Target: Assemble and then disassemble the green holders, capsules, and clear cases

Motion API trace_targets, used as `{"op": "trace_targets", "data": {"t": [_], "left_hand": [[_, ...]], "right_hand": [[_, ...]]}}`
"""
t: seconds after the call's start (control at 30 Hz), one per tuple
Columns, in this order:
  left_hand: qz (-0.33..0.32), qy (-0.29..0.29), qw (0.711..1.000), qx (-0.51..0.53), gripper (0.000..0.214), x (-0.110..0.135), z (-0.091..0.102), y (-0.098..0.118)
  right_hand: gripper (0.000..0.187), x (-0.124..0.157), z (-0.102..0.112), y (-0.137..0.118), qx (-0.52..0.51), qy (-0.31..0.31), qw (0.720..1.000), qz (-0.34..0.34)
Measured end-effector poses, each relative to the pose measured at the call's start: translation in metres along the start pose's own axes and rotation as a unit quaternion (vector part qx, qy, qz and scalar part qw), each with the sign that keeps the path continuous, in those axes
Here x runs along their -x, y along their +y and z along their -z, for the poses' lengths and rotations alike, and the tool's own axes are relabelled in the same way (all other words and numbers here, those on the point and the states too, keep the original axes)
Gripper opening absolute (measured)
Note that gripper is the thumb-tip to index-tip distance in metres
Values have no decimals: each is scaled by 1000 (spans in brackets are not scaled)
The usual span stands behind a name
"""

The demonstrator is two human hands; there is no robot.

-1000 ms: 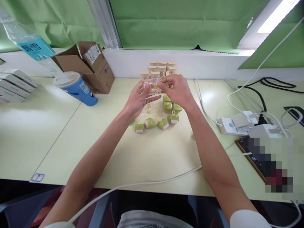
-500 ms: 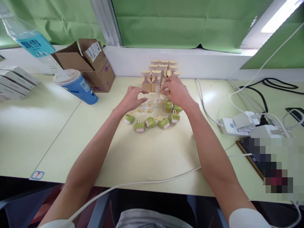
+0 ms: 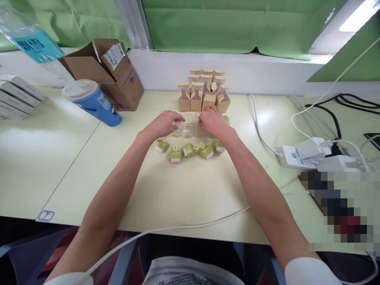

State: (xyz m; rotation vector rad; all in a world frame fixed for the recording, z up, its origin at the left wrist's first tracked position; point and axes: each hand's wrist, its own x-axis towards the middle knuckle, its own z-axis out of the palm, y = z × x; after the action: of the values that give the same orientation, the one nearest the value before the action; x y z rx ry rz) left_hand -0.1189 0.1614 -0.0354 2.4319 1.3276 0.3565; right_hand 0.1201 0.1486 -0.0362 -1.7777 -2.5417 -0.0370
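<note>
Both my hands rest on a row of small clear plastic cases point(image 3: 187, 129) lying on the pale desk point(image 3: 184, 190). My left hand point(image 3: 164, 123) curls its fingers over the left case. My right hand point(image 3: 211, 122) pinches at the right end of the row. Just in front of the hands lie several small green and white keychain charms point(image 3: 190, 150) in a line. Behind the hands stand several small tan cardboard boxes point(image 3: 202, 93), some with open flaps.
A blue cup point(image 3: 93, 102) and an open brown carton point(image 3: 114, 75) sit at the left, with white boxes point(image 3: 16, 97) at the far left. A white power strip point(image 3: 311, 154) with cables lies at the right. A white cable point(image 3: 190, 227) crosses the near desk edge.
My hands held a clear case up in the air together; now both have come down onto the row of clear cases on the desk. The view has tilted slightly.
</note>
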Motion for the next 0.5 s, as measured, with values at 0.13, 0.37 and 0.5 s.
{"op": "trace_targets", "data": {"t": [0.13, 0.37, 0.5], "left_hand": [[4, 29, 1000, -3, 41, -3, -8, 3], [-1, 47, 999, -6, 38, -4, -13, 4], [2, 43, 999, -18, 41, -3, -10, 5]], "right_hand": [[39, 2, 3, -3, -6, -7, 1000, 8], [17, 4, 24, 12, -103, 67, 990, 63], [19, 14, 39, 38, -139, 68, 988, 5]]}}
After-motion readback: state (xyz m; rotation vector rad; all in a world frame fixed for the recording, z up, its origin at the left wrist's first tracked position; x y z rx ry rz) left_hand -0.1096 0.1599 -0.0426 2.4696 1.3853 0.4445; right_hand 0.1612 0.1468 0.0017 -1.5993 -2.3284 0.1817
